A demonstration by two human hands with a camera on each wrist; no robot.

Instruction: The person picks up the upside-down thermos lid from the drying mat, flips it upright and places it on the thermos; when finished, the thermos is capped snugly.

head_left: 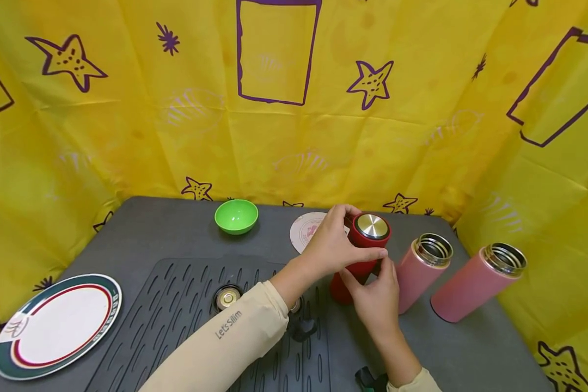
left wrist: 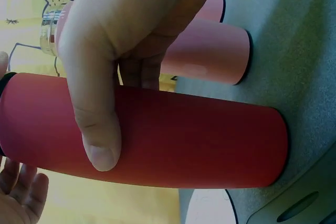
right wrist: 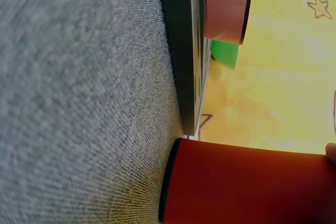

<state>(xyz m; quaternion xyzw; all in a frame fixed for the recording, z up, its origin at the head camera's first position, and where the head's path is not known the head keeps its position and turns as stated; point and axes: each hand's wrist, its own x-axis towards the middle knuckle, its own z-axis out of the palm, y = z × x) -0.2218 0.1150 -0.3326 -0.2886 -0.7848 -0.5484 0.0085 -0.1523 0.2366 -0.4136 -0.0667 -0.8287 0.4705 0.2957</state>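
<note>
A red thermos bottle (head_left: 342, 288) stands on the grey table, capped by a lid with a steel disc (head_left: 372, 226). My left hand (head_left: 337, 242) holds its top, thumb across the front and fingers behind the lid. Lower down, my right hand (head_left: 378, 296) grips the body. The left wrist view shows the right hand (left wrist: 131, 19) with its thumb laid over the red bottle (left wrist: 210, 140). In the right wrist view the bottle's black-edged base (right wrist: 210, 187) meets the table, and one fingertip (right wrist: 331, 153) shows at the edge.
Two pink bottles (head_left: 421, 272), (head_left: 480, 283) stand uncapped at the right. A black ridged mat (head_left: 176, 294) bears a lid (head_left: 227, 297); my left forearm covers part of the mat. A green bowl (head_left: 236, 216), a pale disc (head_left: 301, 231) and a plate (head_left: 61, 326) lie around it.
</note>
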